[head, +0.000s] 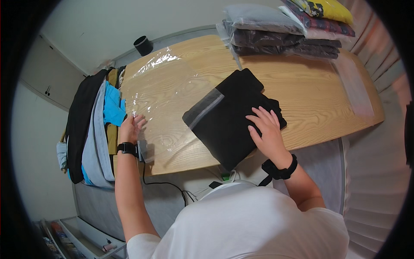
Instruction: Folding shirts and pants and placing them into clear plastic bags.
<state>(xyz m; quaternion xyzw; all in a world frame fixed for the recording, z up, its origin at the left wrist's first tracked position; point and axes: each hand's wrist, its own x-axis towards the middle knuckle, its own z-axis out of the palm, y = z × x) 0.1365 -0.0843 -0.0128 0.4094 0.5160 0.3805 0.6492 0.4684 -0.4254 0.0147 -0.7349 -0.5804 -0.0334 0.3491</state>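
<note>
A folded black garment [234, 119] lies aslant on the wooden table. My right hand [263, 128] rests palm down on its right part, fingers spread. Thin film covers the garment's left corner, where a pale strip [207, 110] crosses the cloth. To the left of it spreads a large clear plastic bag [168, 94], shiny and wrinkled. My left hand [132, 126] is at the bag's left edge, palm turned inward, with the film pinched near the thumb. Both wrists wear black bands.
Bagged folded clothes [284, 32] are stacked at the table's back right. Unbagged clothes [93, 126] hang over its left end. A black bin [143, 46] stands behind the table [297, 84]. A clear plastic sheet [354, 87] lies at the right end. Cables [171, 183] hang below the front edge.
</note>
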